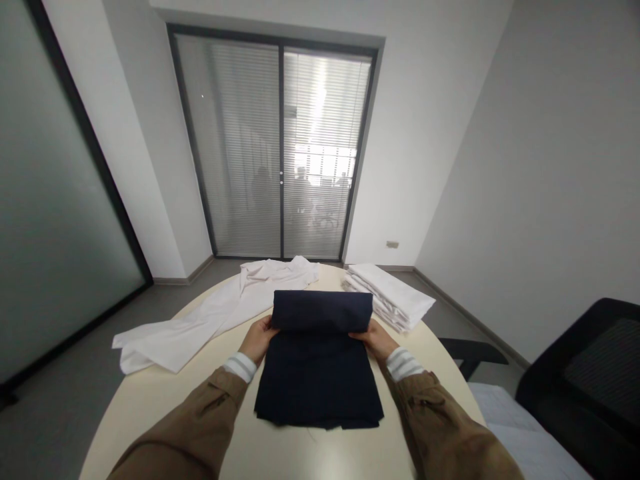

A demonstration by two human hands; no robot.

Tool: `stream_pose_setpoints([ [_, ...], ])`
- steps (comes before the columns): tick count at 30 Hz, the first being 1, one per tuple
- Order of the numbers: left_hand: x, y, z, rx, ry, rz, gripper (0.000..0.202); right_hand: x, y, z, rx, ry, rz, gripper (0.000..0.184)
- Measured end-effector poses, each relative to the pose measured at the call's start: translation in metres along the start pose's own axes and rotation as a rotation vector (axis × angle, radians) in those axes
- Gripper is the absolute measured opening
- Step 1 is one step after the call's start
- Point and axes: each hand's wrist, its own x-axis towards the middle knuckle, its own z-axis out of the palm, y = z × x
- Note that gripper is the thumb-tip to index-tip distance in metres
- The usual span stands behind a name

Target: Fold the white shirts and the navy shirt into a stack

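Note:
A dark navy garment [320,373] lies on the round cream table [165,407], partly folded, with its far part turned up into a fold. My left hand [258,339] grips the left edge of that fold, fingers closed on the cloth. My right hand [376,339] grips the right edge the same way. Both arms wear brown sleeves with striped cuffs.
An unfolded white garment [210,317] sprawls over the table's far left. A stack of folded white cloths [393,297] sits at the far right. A black chair [590,380] stands to the right, beside a pale surface. Glass doors with blinds [280,153] are behind the table.

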Motion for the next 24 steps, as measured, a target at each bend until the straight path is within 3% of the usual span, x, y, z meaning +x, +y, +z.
stream_pose_setpoints([
  [6,-0.005,0.004,0.007,-0.111,0.000,0.002,0.034,-0.001,-0.001,-0.005,-0.229,0.103,-0.161,0.042],
  [11,-0.010,0.010,0.009,-0.128,0.046,-0.006,0.020,-0.002,-0.003,-0.009,-0.185,0.023,-0.076,0.031],
  [19,-0.006,0.010,0.009,-0.198,0.111,0.030,0.040,-0.002,0.000,-0.008,-0.036,0.028,0.004,0.027],
  [21,-0.006,0.010,0.007,-0.162,0.085,0.034,0.036,-0.003,-0.003,-0.007,-0.079,0.017,-0.019,0.024],
  [24,-0.005,0.012,0.003,-0.063,0.010,-0.012,0.041,-0.005,-0.009,-0.005,-0.175,0.002,-0.041,0.033],
])
